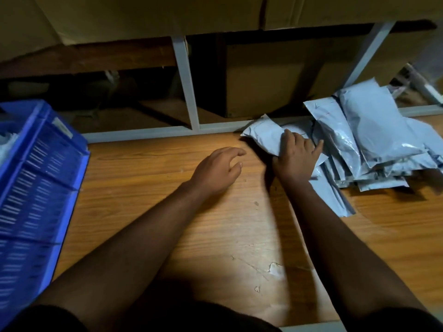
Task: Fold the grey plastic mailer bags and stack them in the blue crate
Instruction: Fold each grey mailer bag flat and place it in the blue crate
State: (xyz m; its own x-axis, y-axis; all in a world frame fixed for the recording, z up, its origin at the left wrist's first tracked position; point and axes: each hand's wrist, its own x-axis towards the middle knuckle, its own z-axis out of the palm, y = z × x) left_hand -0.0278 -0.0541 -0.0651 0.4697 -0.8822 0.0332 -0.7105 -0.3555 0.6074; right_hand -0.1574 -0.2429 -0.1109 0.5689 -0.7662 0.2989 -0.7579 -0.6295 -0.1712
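A heap of grey plastic mailer bags [374, 140] lies at the right on the wooden table [148, 164]. One grey mailer bag [262, 135] sticks out of the heap's left side, and my right hand [296, 159] grips it, fingers over its top and thumb underneath. My left hand [219, 170] hovers just left of it above the table, fingers apart and holding nothing. The blue crate [36, 178] stands at the left edge; a bit of grey plastic shows inside it at the far left.
A white metal shelf frame [187, 87] runs along the table's far edge, with cardboard boxes [263, 75] behind and above it. The table's top has a chipped patch [275, 268] near the front.
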